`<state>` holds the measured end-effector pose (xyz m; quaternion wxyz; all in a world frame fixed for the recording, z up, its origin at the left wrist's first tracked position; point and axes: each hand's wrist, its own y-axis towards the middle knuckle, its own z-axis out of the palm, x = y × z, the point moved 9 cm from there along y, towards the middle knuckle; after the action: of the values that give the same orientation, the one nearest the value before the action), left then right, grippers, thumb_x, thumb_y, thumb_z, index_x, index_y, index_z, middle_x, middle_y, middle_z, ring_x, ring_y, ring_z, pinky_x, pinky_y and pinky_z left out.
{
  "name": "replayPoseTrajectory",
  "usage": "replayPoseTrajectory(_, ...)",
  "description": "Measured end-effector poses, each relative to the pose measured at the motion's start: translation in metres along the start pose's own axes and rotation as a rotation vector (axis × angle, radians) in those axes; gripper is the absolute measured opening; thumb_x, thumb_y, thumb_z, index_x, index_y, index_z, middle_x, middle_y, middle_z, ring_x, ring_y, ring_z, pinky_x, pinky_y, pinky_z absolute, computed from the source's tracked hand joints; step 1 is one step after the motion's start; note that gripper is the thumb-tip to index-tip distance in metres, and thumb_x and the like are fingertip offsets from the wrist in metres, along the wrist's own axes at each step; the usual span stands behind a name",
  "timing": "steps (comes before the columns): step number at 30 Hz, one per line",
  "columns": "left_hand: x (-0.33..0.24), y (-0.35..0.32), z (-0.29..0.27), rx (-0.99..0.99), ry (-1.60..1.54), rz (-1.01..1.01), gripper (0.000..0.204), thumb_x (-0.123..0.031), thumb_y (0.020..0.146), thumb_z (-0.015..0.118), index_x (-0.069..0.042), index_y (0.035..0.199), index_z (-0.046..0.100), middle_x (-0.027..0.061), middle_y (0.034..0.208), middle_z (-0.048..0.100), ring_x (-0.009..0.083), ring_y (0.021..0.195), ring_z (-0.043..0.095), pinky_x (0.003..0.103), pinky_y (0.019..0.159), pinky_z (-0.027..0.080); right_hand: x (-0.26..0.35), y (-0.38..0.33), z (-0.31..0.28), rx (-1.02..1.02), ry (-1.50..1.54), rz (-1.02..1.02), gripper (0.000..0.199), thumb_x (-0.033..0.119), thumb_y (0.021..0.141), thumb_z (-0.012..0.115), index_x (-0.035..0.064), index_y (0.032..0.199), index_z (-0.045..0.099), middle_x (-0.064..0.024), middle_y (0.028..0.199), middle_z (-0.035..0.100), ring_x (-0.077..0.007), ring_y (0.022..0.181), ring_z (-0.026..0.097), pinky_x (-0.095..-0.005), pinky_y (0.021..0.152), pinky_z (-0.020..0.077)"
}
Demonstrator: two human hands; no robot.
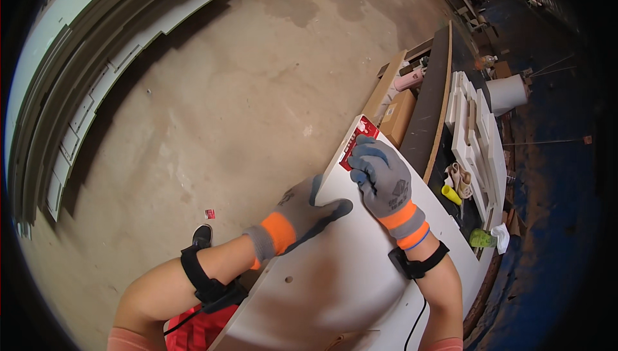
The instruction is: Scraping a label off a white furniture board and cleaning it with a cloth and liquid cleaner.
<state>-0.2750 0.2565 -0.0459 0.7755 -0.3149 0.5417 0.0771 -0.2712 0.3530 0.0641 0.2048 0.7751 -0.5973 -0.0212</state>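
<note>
A large white board [309, 280] with a small round hole lies in front of me, its narrow far end pointing away. My left hand [302, 212], in a grey and orange work glove, grips the board's left edge, thumb on top and the other fingers partly hidden behind the edge. At the far corner a red and white label [354, 144] lies against the board. My right hand [384, 174], gloved the same way, has its fingers curled together on the label's right side; the fingertips are partly hidden.
Stacked long panels [84, 81] stand at the left. To the right are a black-topped bench [432, 106], a cardboard box [398, 118], white strips [473, 132], a yellow tube [451, 194] and a green bottle [481, 238]. A red scrap [210, 214] lies on the floor.
</note>
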Motion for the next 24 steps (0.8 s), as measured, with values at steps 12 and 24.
replayPoseTrajectory(12, 0.006, 0.007, 0.0, -0.068, 0.031, 0.063, 0.045, -0.035, 0.085, 0.068, -0.002, 0.115, 0.058, 0.0124, 0.106, 0.065, 0.022, 0.096, 0.06, 0.032, 0.088, 0.046, -0.01, 0.0, -0.003, -0.033, 0.068, 0.161, 0.017, -0.002, 0.075, 0.059, 0.0053, 0.09, 0.06, -0.0118, 0.099, 0.063, -0.0286, 0.09, 0.064, -0.0331, 0.073, 0.0517)
replayPoseTrajectory(24, 0.007, 0.005, -0.001, -0.053, -0.016, 0.034, 0.041, -0.032, 0.084, 0.069, -0.002, 0.111, 0.059, 0.009, 0.101, 0.066, 0.0158, 0.09, 0.059, 0.03, 0.084, 0.047, 0.001, 0.025, -0.011, 0.709, -0.394, 0.074, 0.06, 0.039, 0.067, 0.078, 0.0152, 0.118, 0.057, -0.0085, 0.116, 0.057, -0.0272, 0.101, 0.061, -0.0379, 0.078, 0.0506)
